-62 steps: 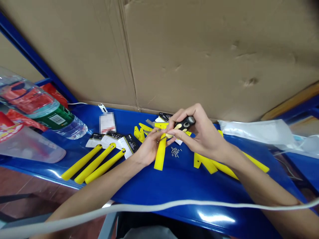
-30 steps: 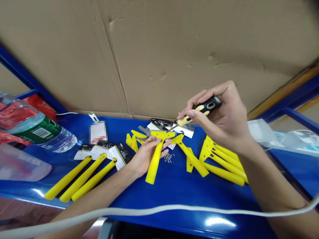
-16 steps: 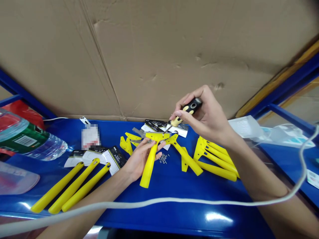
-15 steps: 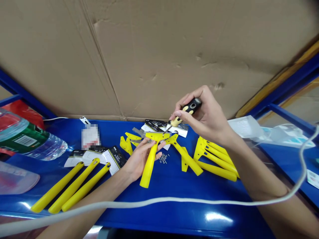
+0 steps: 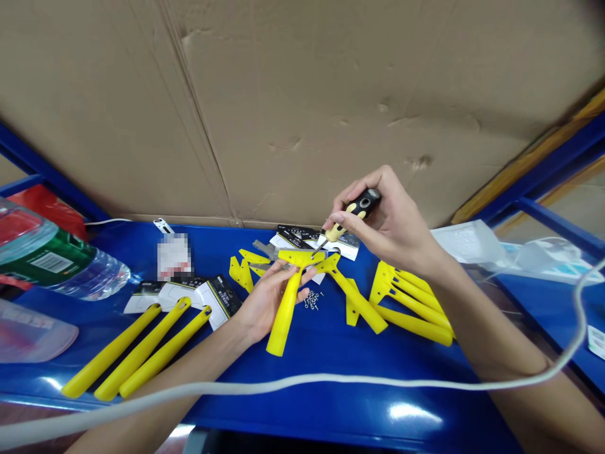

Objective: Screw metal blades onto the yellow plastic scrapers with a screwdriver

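My left hand (image 5: 267,299) is closed around a yellow scraper (image 5: 286,309) near its head, with the handle pointing down toward me. A metal blade edge shows along the top of the scraper's head. In my right hand (image 5: 387,221) is a black and cream screwdriver (image 5: 352,214), tilted so that its tip meets the scraper's head near a screw hole. Small loose screws (image 5: 312,300) lie in a pile just right of the scraper. Another yellow scraper body (image 5: 357,299) rests beside them, and loose yellow plates (image 5: 241,274) lie behind my left hand.
Three yellow handles (image 5: 151,353) and packaging cards (image 5: 217,299) lie at left, near a water bottle (image 5: 61,258). More yellow scraper bodies (image 5: 411,302) are stacked at right. A white cable (image 5: 331,378) crosses in front of my arms. Cardboard (image 5: 307,113) stands behind the blue shelf (image 5: 350,410).
The view has shifted very slightly. Both hands keep their holds, and the screwdriver stays against the scraper's head with little visible movement.
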`<state>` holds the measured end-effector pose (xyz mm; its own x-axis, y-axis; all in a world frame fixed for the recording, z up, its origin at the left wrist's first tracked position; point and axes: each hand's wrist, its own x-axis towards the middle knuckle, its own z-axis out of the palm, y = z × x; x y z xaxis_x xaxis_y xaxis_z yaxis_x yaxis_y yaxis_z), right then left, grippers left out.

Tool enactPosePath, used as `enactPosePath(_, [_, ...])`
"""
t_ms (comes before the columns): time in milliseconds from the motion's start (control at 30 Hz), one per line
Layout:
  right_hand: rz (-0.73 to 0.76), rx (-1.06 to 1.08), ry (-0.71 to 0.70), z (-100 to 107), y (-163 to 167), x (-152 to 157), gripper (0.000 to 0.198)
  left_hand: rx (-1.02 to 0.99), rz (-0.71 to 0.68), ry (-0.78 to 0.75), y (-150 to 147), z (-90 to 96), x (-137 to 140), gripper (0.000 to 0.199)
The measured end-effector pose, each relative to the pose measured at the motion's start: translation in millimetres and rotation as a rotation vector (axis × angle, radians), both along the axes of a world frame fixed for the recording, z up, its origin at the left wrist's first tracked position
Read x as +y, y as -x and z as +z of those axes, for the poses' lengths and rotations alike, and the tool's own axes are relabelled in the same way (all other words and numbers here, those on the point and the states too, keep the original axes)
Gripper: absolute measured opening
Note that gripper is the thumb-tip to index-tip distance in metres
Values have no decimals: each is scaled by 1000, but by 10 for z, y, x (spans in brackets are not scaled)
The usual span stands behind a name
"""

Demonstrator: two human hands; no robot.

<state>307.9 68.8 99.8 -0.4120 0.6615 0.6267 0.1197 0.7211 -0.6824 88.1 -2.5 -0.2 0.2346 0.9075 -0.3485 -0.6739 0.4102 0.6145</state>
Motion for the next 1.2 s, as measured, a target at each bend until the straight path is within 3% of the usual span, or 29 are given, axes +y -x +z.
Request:
enactPosePath(1033, [12,-64,-29,-22,-12,-8,29,17,5,10,-23,28,-4,21])
enactPosePath(1200, [-125,-156,-155,-9,-7,-6,32,42,-7,-3,-40,-4,-21,30])
